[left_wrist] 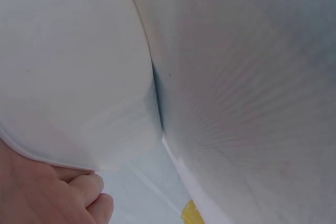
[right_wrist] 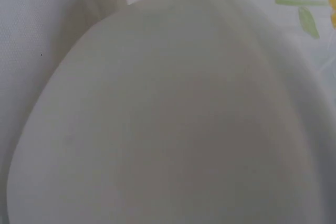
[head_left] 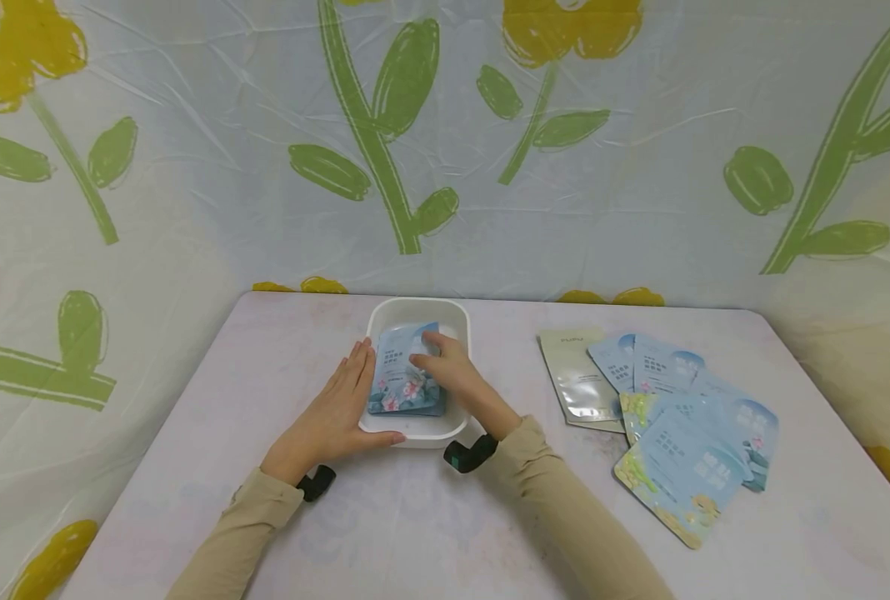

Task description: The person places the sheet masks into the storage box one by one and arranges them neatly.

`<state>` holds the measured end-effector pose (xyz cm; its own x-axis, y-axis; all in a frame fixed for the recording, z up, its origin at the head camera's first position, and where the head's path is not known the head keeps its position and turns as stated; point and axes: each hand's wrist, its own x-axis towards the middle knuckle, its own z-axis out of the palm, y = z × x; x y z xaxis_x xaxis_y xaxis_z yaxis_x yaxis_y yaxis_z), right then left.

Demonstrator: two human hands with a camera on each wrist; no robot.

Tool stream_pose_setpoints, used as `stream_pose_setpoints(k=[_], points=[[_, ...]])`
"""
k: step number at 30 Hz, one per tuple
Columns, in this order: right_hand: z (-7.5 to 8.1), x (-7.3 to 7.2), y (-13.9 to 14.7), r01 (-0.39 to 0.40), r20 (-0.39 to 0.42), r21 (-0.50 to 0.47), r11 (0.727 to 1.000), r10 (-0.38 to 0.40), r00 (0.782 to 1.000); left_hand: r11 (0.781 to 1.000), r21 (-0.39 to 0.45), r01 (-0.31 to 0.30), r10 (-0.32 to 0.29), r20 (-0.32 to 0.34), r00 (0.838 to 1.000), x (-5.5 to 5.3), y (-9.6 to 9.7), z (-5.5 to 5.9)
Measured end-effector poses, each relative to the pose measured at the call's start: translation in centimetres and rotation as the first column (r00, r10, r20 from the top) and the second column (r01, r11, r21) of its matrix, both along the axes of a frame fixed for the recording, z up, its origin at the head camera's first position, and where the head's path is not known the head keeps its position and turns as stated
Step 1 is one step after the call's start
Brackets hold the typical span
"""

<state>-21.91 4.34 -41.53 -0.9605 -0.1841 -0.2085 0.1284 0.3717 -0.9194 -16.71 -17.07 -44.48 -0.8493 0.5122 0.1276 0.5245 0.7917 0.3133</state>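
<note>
A white plastic tray (head_left: 456,321) with rounded corners stands on the table. Inside lies a flat blue face mask sachet (head_left: 396,367) printed with pink flowers, over another blue sachet whose lower edge shows. My left hand (head_left: 332,417) rests along the tray's left side with straight fingers, its thumb stretched by the near rim. In the left wrist view its fingers (left_wrist: 86,192) lie against the tray wall. My right hand (head_left: 452,371) reaches over the right rim, thumb and forefinger spread apart on the upper sachet's right part. In the right wrist view the tray wall (right_wrist: 157,108) hides most of it.
To the right lies a loose spread of several blue sachets (head_left: 685,467), overlapping one another. A silvery-beige sachet (head_left: 576,375) lies partly under them, at their left. A flowered cloth (head_left: 602,208) hangs behind the table (head_left: 385,533) and at its sides.
</note>
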Motion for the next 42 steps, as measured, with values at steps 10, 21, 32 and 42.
stream_pose_setpoints(k=[10,21,32,42], points=[[0.4,0.7,-0.2,0.043,0.097,-0.054,0.998,-0.037,0.995,1.000,-0.007,0.000,0.000,-0.003,1.000,0.0,0.1,0.1],[0.8,1.0,0.2,0.137,0.181,-0.272,0.953,-0.089,0.979,1.000,-0.001,-0.004,0.004,0.003,1.000,0.1,0.1,0.2],[1.0,1.0,0.3,0.172,0.206,-0.313,0.934,-0.109,0.972,1.000,-0.002,-0.003,0.003,0.002,1.000,0.1,0.2,0.2],[2.1,1.7,0.4,0.164,0.230,-0.351,0.922,-0.084,0.970,1.000,-0.006,-0.003,0.003,-0.002,1.000,0.1,0.1,0.1]])
